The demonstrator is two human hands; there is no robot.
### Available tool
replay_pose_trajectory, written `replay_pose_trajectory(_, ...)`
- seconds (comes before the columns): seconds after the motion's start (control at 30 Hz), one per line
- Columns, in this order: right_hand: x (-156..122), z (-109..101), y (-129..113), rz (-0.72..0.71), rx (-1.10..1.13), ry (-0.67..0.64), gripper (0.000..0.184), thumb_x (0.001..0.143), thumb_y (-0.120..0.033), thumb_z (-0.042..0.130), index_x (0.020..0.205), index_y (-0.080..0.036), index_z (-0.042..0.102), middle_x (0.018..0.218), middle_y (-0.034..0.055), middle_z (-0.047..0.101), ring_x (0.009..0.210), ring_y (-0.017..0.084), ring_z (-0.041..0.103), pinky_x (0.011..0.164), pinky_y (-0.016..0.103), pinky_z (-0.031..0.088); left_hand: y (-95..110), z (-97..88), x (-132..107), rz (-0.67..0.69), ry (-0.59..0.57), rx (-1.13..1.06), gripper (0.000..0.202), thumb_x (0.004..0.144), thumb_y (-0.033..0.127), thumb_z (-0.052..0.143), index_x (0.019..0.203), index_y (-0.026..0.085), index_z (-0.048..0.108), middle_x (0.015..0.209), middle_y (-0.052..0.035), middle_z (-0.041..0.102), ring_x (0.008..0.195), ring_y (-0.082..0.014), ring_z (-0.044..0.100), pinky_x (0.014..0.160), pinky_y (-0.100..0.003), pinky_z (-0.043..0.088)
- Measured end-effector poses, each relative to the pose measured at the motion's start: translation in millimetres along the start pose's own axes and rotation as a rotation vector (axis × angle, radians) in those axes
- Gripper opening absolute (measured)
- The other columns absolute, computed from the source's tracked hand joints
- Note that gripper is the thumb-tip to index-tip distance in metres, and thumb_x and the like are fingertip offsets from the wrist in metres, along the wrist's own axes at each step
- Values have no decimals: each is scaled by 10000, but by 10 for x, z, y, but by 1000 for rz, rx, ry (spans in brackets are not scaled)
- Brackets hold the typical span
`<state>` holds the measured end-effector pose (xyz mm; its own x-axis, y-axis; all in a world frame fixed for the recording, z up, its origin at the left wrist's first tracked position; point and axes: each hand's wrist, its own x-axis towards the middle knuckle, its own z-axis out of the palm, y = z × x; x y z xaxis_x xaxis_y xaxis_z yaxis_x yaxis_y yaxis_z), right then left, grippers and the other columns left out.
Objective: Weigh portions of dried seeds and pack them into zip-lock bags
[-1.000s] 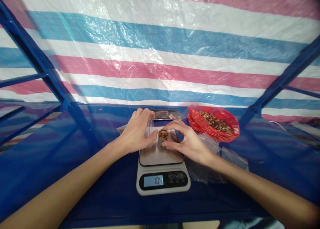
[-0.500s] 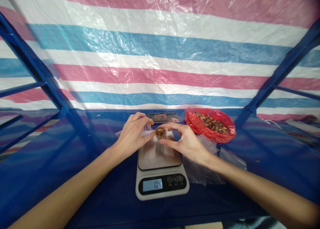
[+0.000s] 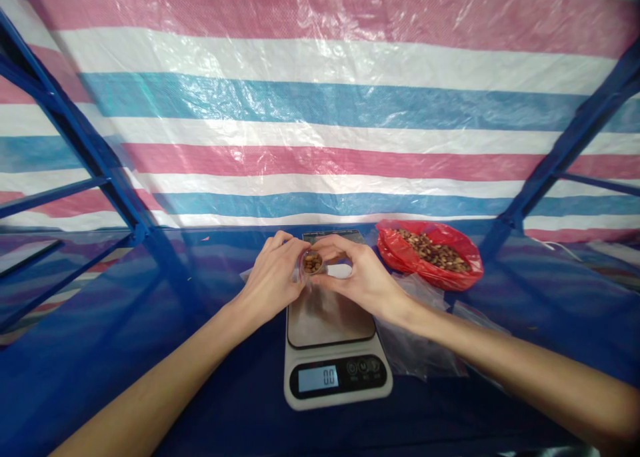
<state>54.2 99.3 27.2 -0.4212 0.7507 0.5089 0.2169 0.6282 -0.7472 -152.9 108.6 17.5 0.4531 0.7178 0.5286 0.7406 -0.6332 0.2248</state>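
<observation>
Left hand (image 3: 273,277) and right hand (image 3: 360,274) pinch a small clear cup of brown pieces (image 3: 313,262) between their fingertips, above a digital kitchen scale (image 3: 330,324) reading 0.0, with a red plastic bag (image 3: 430,257) to the right.

Brushed-metal scale platform (image 3: 330,320), glossy red plastic bag (image 3: 430,280), woven plastic tarp (image 3: 320,130)

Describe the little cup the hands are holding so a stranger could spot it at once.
Start at the white kitchen scale reading 0.0. Above its steel plate, the left hand and right hand pinch a small clear cup of brown pieces. Unlike the big red bag nearby, it's tiny and held up.
</observation>
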Motion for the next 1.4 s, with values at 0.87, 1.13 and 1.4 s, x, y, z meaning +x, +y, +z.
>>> replay_pose_trajectory(0.87,252,-76,-172,-220,-564,-222,282,932,-148,720,1201,-230,736,1056,73,685,971,230,649,849,366,514,14,68,16,-206,2,-176,248,756,177,707,1004,195,700,997,-62,679,1020,-276,618,881,-432,511)
replay_pose_trajectory(1.13,324,-125,-185,-305,-566,-282,286,978,-136,636,1244,-223,695,1103,85,637,1039,244,588,912,393,500,39,66,-4,-321,30,-354,330,739,180,699,1068,192,725,1007,-46,644,943,-240,661,851,-388,523)
replay_pose_trajectory(1.4,347,-161,-224,-413,-554,-333,393,981,-22,499,1268,-236,659,1141,83,602,1091,236,547,952,398,476,31,90,11,-321,68,-404,198,786,244,697,976,191,708,951,-39,670,885,-222,660,800,-362,511)
